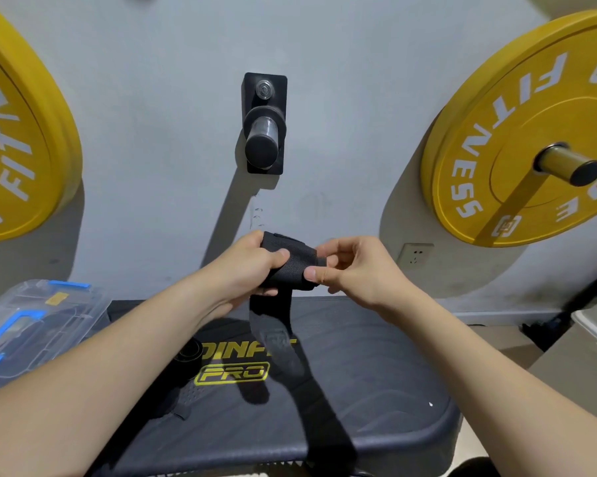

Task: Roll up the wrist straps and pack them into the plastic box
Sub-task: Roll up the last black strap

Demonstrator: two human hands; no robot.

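Both hands hold a black wrist strap (pixel 291 261) up in front of the wall, above the bench. My left hand (pixel 252 266) wraps around its rolled end, and my right hand (pixel 352 266) pinches the other side with thumb and fingers. The strap's loose tail (pixel 273 332) hangs down toward the bench and looks blurred. A rolled black strap (pixel 187 356) lies on the bench beside my left forearm. The clear plastic box (pixel 32 325) with blue latches stands at the left, with dark items dimly visible inside.
The black padded bench (pixel 376 390) with yellow lettering fills the lower middle. More dark fabric (pixel 183 401) lies on it at the left. Yellow weight plates (pixel 517 139) hang on wall pegs on both sides, with a bare peg (pixel 263 146) in between.
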